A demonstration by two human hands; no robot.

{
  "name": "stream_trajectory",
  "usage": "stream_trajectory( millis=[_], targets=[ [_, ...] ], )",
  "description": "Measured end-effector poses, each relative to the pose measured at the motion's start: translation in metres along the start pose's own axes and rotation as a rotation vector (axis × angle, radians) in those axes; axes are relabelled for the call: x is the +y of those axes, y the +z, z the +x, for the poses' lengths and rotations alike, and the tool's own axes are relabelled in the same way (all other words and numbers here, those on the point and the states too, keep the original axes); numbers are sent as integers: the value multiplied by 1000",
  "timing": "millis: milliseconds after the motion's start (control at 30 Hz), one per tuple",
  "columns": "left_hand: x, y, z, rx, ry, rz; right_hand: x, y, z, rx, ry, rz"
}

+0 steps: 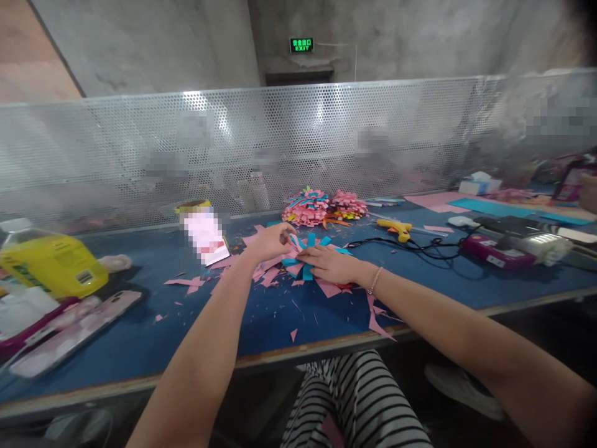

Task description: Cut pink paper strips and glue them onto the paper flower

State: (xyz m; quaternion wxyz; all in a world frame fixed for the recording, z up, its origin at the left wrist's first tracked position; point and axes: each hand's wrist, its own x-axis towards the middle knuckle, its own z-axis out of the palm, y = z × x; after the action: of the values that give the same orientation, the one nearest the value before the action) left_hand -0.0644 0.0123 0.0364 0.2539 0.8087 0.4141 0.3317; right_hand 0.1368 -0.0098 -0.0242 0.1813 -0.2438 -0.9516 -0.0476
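Note:
A paper flower with blue petal strips (308,272) and pink paper pieces lies between my hands, low over the table. My left hand (273,241) is at its left side, with fingers curled in a pinch at a pink paper strip (293,242). From the right, my right hand (332,264) lies over the flower's blue strips, its fingers close together and holding them near the centre. The right thumb is hidden. Pink paper scraps (270,272) are scattered under and around both hands.
Behind the hands stand layered pink and blue paper flowers (305,208). A yellow glue gun (394,228) with a black cord lies at right, near a purple device (499,252). At left are a lit phone (205,236), a yellow bottle (56,261) and another phone (77,333). A perforated metal screen (298,118) borders the back.

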Motion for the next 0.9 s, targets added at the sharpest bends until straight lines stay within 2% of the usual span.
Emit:
stream_trajectory(
  millis=[167, 367, 567, 733, 900],
  targets=[
    [-8, 5, 2, 71, 53, 80, -2, 0, 0, -11, 34, -10],
    [-15, 9, 2, 257, -99, 107, -4, 1, 3, -46, 73, -26],
    [-14, 11, 0, 287, -293, 118, -5, 0, 4, -59, 76, -21],
    [-23, 13, 1, 341, -299, 108, -6, 0, 4, -69, 94, -20],
    [-28, 10, 2, 322, -297, 60, -5, 3, 4, -64, 126, -17]
  ],
)
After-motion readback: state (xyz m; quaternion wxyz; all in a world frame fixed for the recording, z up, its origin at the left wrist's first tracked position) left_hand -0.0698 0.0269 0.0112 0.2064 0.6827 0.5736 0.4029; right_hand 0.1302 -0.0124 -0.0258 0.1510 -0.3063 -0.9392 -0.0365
